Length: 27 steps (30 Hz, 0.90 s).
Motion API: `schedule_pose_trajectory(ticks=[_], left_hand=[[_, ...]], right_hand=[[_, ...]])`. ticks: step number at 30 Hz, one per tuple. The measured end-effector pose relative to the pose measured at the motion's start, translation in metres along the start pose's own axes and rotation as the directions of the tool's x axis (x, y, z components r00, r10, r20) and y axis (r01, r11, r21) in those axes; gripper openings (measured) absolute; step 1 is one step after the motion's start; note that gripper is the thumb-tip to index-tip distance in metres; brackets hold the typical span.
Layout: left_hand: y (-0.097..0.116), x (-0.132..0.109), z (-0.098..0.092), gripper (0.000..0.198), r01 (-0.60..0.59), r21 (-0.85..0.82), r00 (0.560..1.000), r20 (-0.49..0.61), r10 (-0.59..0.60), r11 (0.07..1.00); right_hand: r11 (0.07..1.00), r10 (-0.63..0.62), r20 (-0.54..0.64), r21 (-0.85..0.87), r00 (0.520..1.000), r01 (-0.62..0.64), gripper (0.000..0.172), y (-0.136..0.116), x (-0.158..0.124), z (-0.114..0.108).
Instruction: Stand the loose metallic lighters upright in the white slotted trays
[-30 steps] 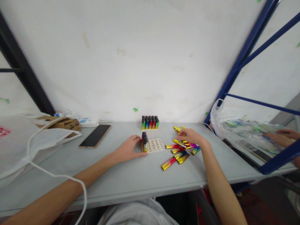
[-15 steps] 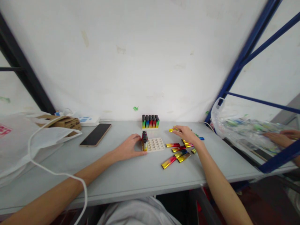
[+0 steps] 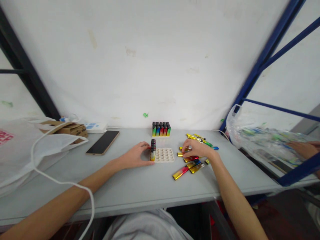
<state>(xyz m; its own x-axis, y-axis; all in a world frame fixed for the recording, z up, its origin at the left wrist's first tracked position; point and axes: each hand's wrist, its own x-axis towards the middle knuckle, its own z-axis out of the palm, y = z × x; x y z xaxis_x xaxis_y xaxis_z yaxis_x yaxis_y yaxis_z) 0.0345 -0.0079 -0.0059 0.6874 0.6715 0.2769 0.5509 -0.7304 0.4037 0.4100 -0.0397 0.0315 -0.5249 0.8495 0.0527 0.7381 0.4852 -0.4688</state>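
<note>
My left hand (image 3: 133, 155) curves round the left end of a white tray (image 3: 170, 155) with rows of small sockets, thumb at its front corner and fingers at the back. A row of lighters (image 3: 153, 150) with black tops stands upright along that end of the tray. Over a loose pile of shiny lighters, my right hand (image 3: 196, 149) is closed, its fingertips on a yellow-ended lighter (image 3: 179, 154) that they partly hide. More metallic lighters in red, yellow and blue, such as a red-yellow lighter (image 3: 180, 173), lie in front of it.
A full block of upright lighters (image 3: 161, 129) stands near the wall. At left are a phone (image 3: 103, 142), a plastic bag (image 3: 32, 150), a cardboard box (image 3: 75, 131) and a white cable (image 3: 60, 182). A blue frame (image 3: 252, 80) and another person's hands (image 3: 303, 149) are at right.
My right hand has come nearer and lower from the back of the pile, uncovering several yellow and green lighters there. My left hand stays at the tray's end.
</note>
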Motion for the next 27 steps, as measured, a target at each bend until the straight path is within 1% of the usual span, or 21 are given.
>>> schedule_pose_trajectory(ticks=[1,3,7,9,12,15,17,18,20,22,24,26,27], left_hand=[[-0.001,0.0,-0.002,0.068,-0.004,-0.003,1.0,0.006,0.004,1.0],[-0.002,-0.001,-0.003,0.067,-0.012,-0.006,1.0,0.012,0.012,1.0],[-0.002,-0.001,-0.004,0.064,-0.036,-0.016,0.999,0.005,0.036,0.999],[-0.002,-0.002,-0.004,0.062,-0.052,-0.026,0.999,-0.002,0.052,0.998],[-0.004,-0.004,-0.006,0.061,-0.072,-0.045,0.997,0.002,0.072,0.996],[-0.007,-0.006,-0.006,0.062,-0.074,-0.065,0.997,0.021,0.076,0.995],[-0.007,-0.007,-0.006,0.063,-0.075,-0.076,0.997,0.017,0.077,0.994],[-0.007,-0.007,-0.006,0.063,-0.081,-0.081,0.997,0.012,0.082,0.993],[-0.007,-0.008,-0.005,0.062,-0.096,-0.089,0.995,0.001,0.096,0.991],[-0.006,-0.008,-0.004,0.061,-0.096,-0.097,0.995,0.001,0.097,0.991],[-0.006,-0.008,-0.003,0.062,-0.083,-0.104,0.996,0.005,0.084,0.991],[-0.006,-0.008,-0.002,0.063,-0.07,-0.108,0.997,0.008,0.071,0.992],[-0.006,-0.008,-0.001,0.063,-0.065,-0.108,0.998,0.008,0.067,0.992]], right_hand=[[1.0,-0.007,-0.006,-0.011,1.0,0.007,0.018,-0.002,0.002,0.004],[1.0,-0.024,-0.061,-0.004,0.998,0.024,0.019,-0.007,0.007,0.01],[0.989,-0.009,-0.219,0.139,0.976,0.04,0.029,-0.019,0.012,0.015],[0.985,0.006,-0.288,0.169,0.958,0.045,0.035,-0.025,0.014,0.016],[0.986,0.029,-0.397,0.164,0.918,0.04,0.041,-0.029,0.02,0.019],[0.957,0.103,-0.467,0.289,0.878,0.041,0.044,-0.031,0.031,0.025],[0.923,0.126,-0.472,0.379,0.873,0.071,0.047,-0.035,0.041,0.027],[0.908,0.117,-0.457,0.408,0.882,0.091,0.049,-0.039,0.046,0.027],[0.877,0.072,-0.387,0.463,0.919,0.126,0.051,-0.049,0.055,0.026],[0.833,0.02,-0.292,0.534,0.956,0.146,0.053,-0.062,0.063,0.025],[0.777,-0.014,-0.213,0.613,0.977,0.145,0.053,-0.075,0.071,0.026],[0.734,0.007,-0.192,0.668,0.981,0.125,0.053,-0.084,0.078,0.032],[0.724,0.039,-0.206,0.68,0.978,0.114,0.053,-0.086,0.081,0.036]])
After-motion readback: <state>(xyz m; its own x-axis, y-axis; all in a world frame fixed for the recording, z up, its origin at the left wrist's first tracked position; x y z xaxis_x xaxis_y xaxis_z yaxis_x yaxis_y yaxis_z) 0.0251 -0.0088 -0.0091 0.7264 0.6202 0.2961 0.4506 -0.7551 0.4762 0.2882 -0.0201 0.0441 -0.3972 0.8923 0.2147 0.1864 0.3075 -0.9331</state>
